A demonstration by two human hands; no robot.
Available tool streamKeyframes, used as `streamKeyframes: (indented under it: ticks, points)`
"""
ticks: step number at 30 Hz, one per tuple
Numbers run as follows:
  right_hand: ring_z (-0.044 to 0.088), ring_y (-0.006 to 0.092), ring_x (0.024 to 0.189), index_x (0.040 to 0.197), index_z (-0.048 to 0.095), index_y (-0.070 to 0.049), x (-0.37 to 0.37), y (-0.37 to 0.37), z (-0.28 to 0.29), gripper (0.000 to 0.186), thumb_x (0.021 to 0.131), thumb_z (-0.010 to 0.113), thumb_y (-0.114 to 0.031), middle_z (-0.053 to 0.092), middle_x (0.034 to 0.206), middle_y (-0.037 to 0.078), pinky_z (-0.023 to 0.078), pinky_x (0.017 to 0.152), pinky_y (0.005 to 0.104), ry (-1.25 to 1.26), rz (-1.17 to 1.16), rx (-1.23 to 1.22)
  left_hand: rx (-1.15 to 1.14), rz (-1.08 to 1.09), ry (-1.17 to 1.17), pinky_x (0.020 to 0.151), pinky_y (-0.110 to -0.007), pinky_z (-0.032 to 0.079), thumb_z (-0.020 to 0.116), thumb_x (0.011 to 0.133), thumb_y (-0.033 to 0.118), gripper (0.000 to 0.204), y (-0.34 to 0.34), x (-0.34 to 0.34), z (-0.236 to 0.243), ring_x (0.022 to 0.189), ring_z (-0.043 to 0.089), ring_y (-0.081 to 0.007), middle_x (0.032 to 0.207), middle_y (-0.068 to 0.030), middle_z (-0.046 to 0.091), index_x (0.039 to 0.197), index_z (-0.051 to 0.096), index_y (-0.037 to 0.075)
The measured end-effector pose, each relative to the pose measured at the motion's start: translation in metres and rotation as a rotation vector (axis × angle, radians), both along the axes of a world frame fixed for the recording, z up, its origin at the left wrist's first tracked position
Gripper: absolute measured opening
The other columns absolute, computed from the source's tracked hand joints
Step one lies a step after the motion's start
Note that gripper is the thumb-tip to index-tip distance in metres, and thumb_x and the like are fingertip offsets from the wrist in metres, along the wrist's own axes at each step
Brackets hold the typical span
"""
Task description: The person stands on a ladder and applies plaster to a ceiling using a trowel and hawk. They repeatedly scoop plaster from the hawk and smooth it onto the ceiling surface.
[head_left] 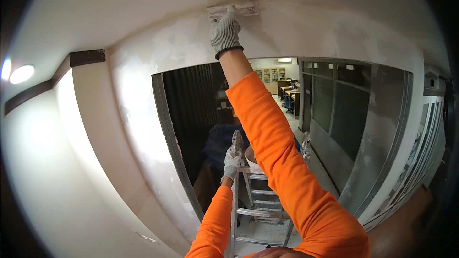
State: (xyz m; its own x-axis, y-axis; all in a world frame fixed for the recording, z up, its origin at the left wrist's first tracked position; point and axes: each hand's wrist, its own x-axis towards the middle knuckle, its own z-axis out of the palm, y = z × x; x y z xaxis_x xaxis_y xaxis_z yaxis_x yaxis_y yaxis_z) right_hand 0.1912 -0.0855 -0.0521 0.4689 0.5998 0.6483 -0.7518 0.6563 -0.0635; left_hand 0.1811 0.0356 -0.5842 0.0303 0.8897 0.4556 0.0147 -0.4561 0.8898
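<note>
My right hand (225, 32), in a grey knit glove with a dark cuff, is raised overhead and closed on a plaster-smeared trowel (246, 8). The trowel's wide blade lies against the wall near where it meets the ceiling. Lower down, my left hand (231, 164), gloved too, is closed around the top of an aluminium stepladder (260, 212), by its left rail. A pale bucket (251, 156) sits at the ladder's top, partly hidden behind my orange right sleeve.
Below the plastered wall section (186, 38) is a wide opening with a dark metal frame (169, 129). Through it show dark panelling, a blue covering (220, 139), a glazed partition (342, 110) and a distant office with desks. A round ceiling light (22, 73) glows at the left.
</note>
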Motion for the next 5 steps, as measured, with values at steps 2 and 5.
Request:
streamKeyframes:
  ticks: [2,5]
  points:
    - [0.049,0.0282,0.131,0.153,0.034,0.002,-0.004,-0.024,-0.002,0.066,0.104,0.057,-0.035,0.046,0.147,0.016,0.044,0.106,0.0419,-0.024,0.055,0.167,-0.021,0.000,-0.014,0.092,-0.034,0.051,0.070,0.087,0.009,0.052,0.003,0.000,0.000,0.105,0.066,-0.0197,0.117,-0.0075,0.069,0.137,0.057,0.006]
    - [0.041,0.0243,0.139,0.158,0.029,-0.008,-0.007,-0.063,0.001,0.069,0.103,0.060,-0.037,0.039,0.154,0.011,0.039,0.112,0.0472,-0.056,0.104,0.260,-0.017,-0.038,-0.044,0.091,-0.033,0.051,0.071,0.085,0.007,0.055,0.010,0.007,-0.003,0.103,0.065,-0.0176,0.114,-0.0051,0.069,0.138,0.057,0.007]
